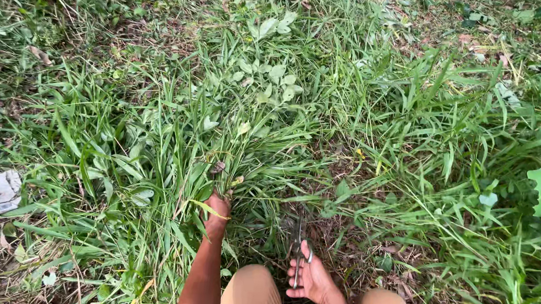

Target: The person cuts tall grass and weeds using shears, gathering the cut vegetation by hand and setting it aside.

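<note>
In the head view, the left hand (217, 209) is closed around a bunch of grass (221, 149) near its base, while the right hand (310, 277) grips shears (297, 249) just beside it, so I judge the cutting step is in hand and the blades must next reach the held stems.

Both forearms are bare, with no sleeves, watch or bands showing. The left hand (217, 208) and the right hand (311, 277) wear no gloves or rings. Plain tan cloth trousers (252, 291) cover both knees at the bottom edge.
</note>
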